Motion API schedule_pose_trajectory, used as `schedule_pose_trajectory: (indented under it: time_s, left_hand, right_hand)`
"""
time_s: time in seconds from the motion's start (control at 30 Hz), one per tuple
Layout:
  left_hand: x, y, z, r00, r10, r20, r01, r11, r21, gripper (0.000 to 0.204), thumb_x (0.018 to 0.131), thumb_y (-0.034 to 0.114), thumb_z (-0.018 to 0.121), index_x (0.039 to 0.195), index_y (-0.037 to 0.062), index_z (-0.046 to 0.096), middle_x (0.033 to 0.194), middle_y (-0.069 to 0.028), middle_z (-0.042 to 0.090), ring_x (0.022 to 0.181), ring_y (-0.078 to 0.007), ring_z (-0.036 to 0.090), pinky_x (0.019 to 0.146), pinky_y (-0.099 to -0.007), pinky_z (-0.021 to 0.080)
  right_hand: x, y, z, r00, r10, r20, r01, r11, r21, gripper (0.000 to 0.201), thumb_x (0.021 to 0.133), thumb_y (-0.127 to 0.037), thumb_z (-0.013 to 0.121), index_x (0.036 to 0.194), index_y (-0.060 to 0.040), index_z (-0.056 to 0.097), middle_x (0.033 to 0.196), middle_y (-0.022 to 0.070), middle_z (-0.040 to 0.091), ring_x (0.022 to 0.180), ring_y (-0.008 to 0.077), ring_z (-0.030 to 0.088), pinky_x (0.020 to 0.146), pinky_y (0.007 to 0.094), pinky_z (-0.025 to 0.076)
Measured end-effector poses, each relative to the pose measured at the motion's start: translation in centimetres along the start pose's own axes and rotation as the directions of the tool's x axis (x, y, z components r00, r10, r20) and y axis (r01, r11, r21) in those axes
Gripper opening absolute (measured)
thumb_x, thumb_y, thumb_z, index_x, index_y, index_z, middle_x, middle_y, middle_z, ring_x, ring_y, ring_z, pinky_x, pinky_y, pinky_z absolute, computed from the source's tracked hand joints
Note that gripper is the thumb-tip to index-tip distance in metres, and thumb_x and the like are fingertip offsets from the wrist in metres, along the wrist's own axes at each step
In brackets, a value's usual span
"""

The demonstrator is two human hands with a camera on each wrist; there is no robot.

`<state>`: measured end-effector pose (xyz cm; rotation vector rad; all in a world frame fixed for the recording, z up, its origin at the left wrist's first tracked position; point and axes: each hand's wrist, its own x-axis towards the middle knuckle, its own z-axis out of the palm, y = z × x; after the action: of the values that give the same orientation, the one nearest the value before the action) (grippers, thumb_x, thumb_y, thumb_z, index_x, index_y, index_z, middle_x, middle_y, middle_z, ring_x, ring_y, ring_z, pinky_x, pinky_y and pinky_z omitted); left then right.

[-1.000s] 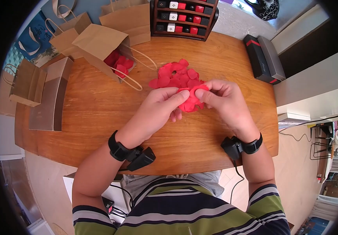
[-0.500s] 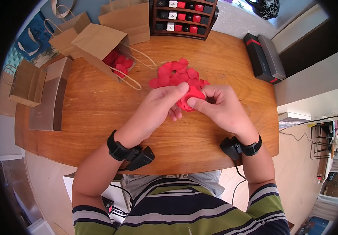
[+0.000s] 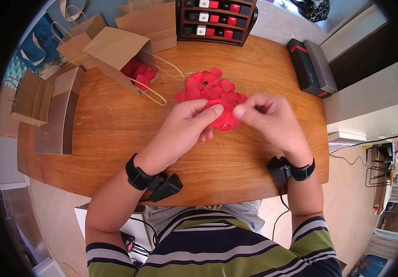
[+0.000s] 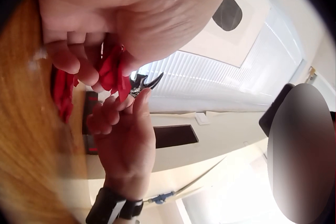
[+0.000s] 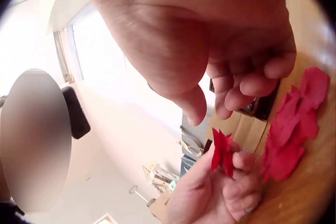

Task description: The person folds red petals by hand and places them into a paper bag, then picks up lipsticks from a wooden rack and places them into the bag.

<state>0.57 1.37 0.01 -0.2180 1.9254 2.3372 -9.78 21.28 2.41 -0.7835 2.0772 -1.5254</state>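
My left hand (image 3: 185,122) pinches a small stack of red artificial petals (image 5: 222,153) between thumb and fingers, above the wooden table. Just to the right is my right hand (image 3: 272,120), its fingers loosely bent. In the right wrist view a gap shows between that thumb and forefinger, with nothing in it. The left wrist view has the right hand's fingertips close by the held petals (image 4: 113,71). Behind both hands a loose pile of red petals (image 3: 208,85) lies on the table, partly overlapped by the held stack in the head view.
A brown paper bag (image 3: 116,48) lies tipped with its mouth towards the pile, red petals (image 3: 142,77) inside. More paper bags (image 3: 32,100) and a flat box (image 3: 62,120) stand left. A dark wooden rack (image 3: 215,21) is at the back, slim boxes (image 3: 309,69) at the right.
The right hand worked at the held petals with its thumb on them, then drew off to the right. The left hand keeps its pinch in nearly the same place.
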Motion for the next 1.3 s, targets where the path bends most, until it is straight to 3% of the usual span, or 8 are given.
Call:
schedule_pose_trajectory:
  time_s: [0.1,0.13,0.3,0.43,0.57,0.73,1.03,1.3]
  left_hand:
    - [-0.1,0.0,-0.5,0.999,-0.032,0.003,0.032,0.998,0.045,0.026,0.106,0.029,0.064,0.096,0.0068,0.071,0.083,0.0055,0.062,0.072,-0.0045,0.054,0.066,-0.0211,0.043]
    - [-0.2,0.2,-0.5,0.999,-0.033,0.014,0.033,0.999,0.041,0.025,0.106,0.028,0.064,0.096,0.0061,0.071,0.083,0.0053,0.062,0.072,-0.0045,0.053,0.066,-0.0212,0.042]
    - [-1.9,2.4,0.8,0.995,-0.019,0.1,0.018,1.0,0.006,0.025,0.101,0.026,0.069,0.097,0.0023,0.074,0.087,0.004,0.064,0.072,-0.0047,0.051,0.065,-0.0221,0.04]
    - [-2.9,3.6,0.8,0.972,0.03,0.233,-0.014,0.998,-0.069,0.022,0.093,0.018,0.077,0.096,-0.0034,0.074,0.088,-0.006,0.07,0.073,-0.0073,0.056,0.064,-0.0234,0.042]
    - [-2.8,3.1,0.3,0.89,0.257,0.377,-0.206,0.964,-0.171,0.021,0.088,0.012,0.083,0.098,-0.0055,0.075,0.087,-0.0146,0.072,0.069,-0.0131,0.062,0.06,-0.0263,0.045]
    - [-1.9,0.5,0.4,0.797,0.47,0.379,-0.322,0.862,-0.392,0.022,0.084,0.007,0.083,0.1,-0.007,0.076,0.088,-0.0156,0.072,0.07,-0.0167,0.064,0.059,-0.0272,0.046]
    - [-1.5,0.9,0.3,0.795,0.439,0.42,-0.266,0.873,-0.409,0.022,0.087,0.01,0.082,0.101,-0.0054,0.075,0.088,-0.0122,0.071,0.069,-0.0152,0.063,0.06,-0.0256,0.046]
    - [-1.7,1.2,0.2,0.801,0.409,0.437,-0.232,0.885,-0.403,0.022,0.089,0.012,0.081,0.103,-0.004,0.075,0.087,-0.0092,0.07,0.069,-0.0139,0.062,0.061,-0.0243,0.046]
  right_hand:
    - [0.4,-0.8,-2.2,0.988,0.086,-0.132,-0.079,0.995,0.057,0.031,0.097,-0.027,0.078,0.084,0.0003,0.073,0.073,-0.0012,0.067,0.068,0.004,0.054,0.061,0.0231,0.043]
    - [0.8,0.0,-2.7,0.984,0.042,-0.173,-0.047,0.999,-0.021,0.029,0.096,-0.026,0.078,0.089,0.0022,0.074,0.075,-0.001,0.067,0.068,0.0051,0.055,0.06,0.0243,0.043]
    - [1.6,2.0,-4.0,0.984,0.053,-0.172,-0.102,0.951,-0.292,0.034,0.088,-0.022,0.083,0.102,0.0069,0.074,0.079,0.004,0.068,0.072,0.0101,0.059,0.065,0.028,0.049]
    - [1.6,2.4,-3.8,0.989,0.097,-0.111,-0.135,0.895,-0.425,0.04,0.08,-0.02,0.088,0.105,0.007,0.073,0.082,0.0079,0.068,0.074,0.0151,0.061,0.068,0.0314,0.051]
    - [1.9,3.2,-3.1,0.989,0.098,-0.113,-0.144,0.824,-0.548,0.042,0.074,-0.015,0.09,0.108,0.0025,0.074,0.084,0.0085,0.067,0.077,0.0172,0.062,0.07,0.0326,0.052]
    - [2.2,3.6,-2.6,0.993,0.055,-0.104,-0.101,0.85,-0.517,0.058,0.076,-0.002,0.086,0.132,-0.0074,0.072,0.091,-0.006,0.049,0.072,0.0054,0.041,0.064,0.0216,0.039]
    - [2.6,3.5,-2.7,0.992,0.122,-0.032,-0.123,0.881,-0.456,0.013,0.087,0.003,0.078,0.1,-0.0002,0.074,0.083,-0.0026,0.069,0.073,0.0034,0.058,0.066,0.021,0.045]
    - [2.5,3.0,-2.4,0.986,0.164,-0.028,-0.165,0.933,-0.32,0.01,0.098,-0.006,0.072,0.103,0.0026,0.074,0.084,0.0025,0.074,0.077,0.0071,0.068,0.07,0.0219,0.05]
